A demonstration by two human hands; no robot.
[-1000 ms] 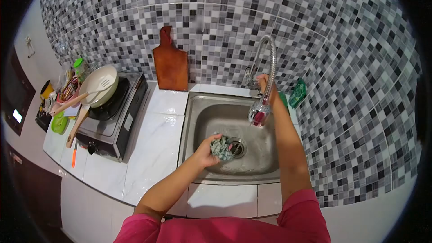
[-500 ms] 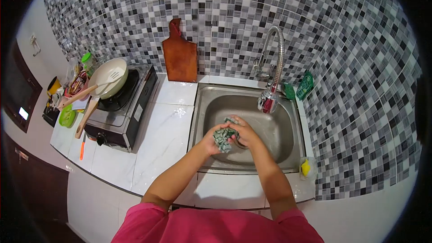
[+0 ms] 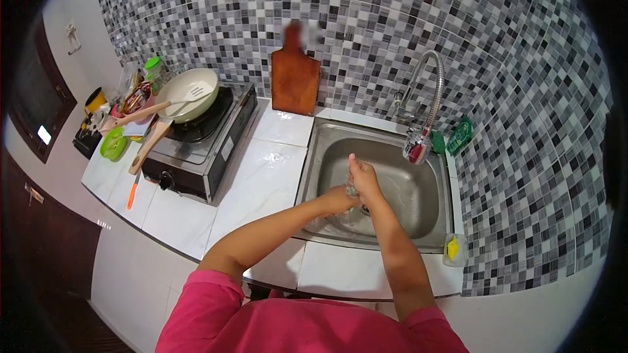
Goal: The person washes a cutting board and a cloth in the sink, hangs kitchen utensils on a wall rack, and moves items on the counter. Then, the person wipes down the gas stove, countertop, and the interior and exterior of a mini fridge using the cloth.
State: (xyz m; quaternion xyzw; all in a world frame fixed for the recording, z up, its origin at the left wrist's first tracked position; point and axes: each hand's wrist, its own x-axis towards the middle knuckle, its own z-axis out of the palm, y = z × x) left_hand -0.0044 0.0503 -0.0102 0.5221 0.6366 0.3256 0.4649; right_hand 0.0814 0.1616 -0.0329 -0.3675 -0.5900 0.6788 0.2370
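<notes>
A wrung-up green and white patterned cloth [image 3: 352, 190] is mostly hidden between my hands, above the stainless steel sink [image 3: 412, 206]. My left hand [image 3: 339, 201] is closed around its lower part, with the fingers largely out of sight. Just above it, my right hand [image 3: 364, 177] grips the upper part, its thumb pointing up and away from me. The two hands touch or nearly touch. Beyond the sink, a faucet [image 3: 417, 144] with a coiled metal neck arches over the basin's far right corner.
On the left stands a gas stove [image 3: 216, 150] bearing a cream frying pan [image 3: 190, 101] and a slotted spatula [image 3: 196, 93]. A wooden cutting board [image 3: 296, 82] leans on the tiled wall. An orange-handled utensil [image 3: 132, 196] lies on the counter. A green bottle [image 3: 460, 136] is behind the sink.
The cloth was bunched openly between both hands; now it is squeezed tight and mostly covered. My right hand has turned thumb-up above the left. The view has shifted left.
</notes>
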